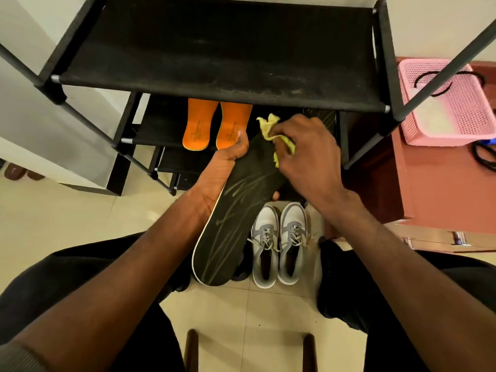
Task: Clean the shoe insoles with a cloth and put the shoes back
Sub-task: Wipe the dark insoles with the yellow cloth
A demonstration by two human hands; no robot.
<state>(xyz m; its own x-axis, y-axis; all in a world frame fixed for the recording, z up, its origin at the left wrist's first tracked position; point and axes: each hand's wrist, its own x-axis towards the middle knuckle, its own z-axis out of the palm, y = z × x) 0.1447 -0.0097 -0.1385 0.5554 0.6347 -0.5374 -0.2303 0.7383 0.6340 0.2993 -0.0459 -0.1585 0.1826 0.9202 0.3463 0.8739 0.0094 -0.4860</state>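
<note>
My left hand (218,178) grips a black insole (228,232) with pale streaks, held tilted above the floor, toe end up. My right hand (308,154) pinches a yellow cloth (271,130) and presses it on the insole's upper end. Two orange insoles (214,124) lie side by side on the second shelf of the black shoe rack (214,84). A pair of grey and white sneakers (279,242) stands on the tiled floor below my hands, openings toward me. Another dark insole (320,118) shows on the shelf behind my right hand.
A pink plastic basket (442,103) sits on a reddish-brown cabinet (429,183) to the right. The rack's poles (440,68) frame both sides. Brown slippers (16,171) lie at far left. My knees in dark trousers flank the sneakers; chair legs (192,347) show below.
</note>
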